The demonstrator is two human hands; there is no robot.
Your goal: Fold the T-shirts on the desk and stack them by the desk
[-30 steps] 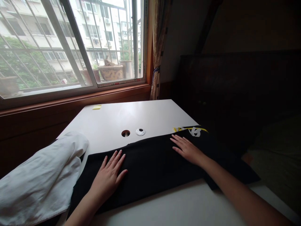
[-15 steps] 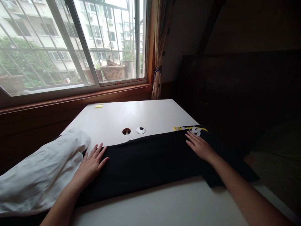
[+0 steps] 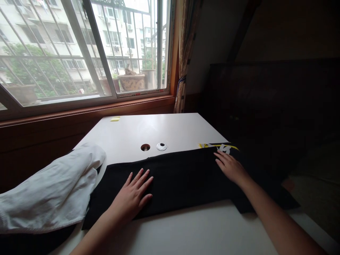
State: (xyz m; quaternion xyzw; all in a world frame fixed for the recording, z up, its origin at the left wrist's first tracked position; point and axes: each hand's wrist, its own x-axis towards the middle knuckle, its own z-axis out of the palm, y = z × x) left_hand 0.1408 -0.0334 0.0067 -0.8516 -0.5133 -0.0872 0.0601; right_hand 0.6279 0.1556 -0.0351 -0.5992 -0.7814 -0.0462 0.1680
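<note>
A long folded black garment (image 3: 183, 173) lies flat across the white table. Its exact kind does not show. On its left half rests my left hand (image 3: 135, 193), palm down with the fingers spread. Toward its far right edge, my right hand (image 3: 231, 166) lies on the cloth with fingers stretched out, beside a white print (image 3: 225, 148) and a yellow stripe (image 3: 231, 146). To the left, a crumpled white cloth (image 3: 53, 194) lies at the table's edge over something dark.
The white table (image 3: 148, 129) has a round cable hole (image 3: 145, 147) and a round silvery-white disc (image 3: 161, 146) beyond the garment. A yellow sticky note (image 3: 115, 119) sits at the far left corner. Behind are a barred window (image 3: 127, 46) and a tied curtain (image 3: 183, 71).
My left hand has moved right, from the garment's left end onto its middle-left part. A gap of bare table now shows between the black garment and the white cloth. The view has shifted slightly.
</note>
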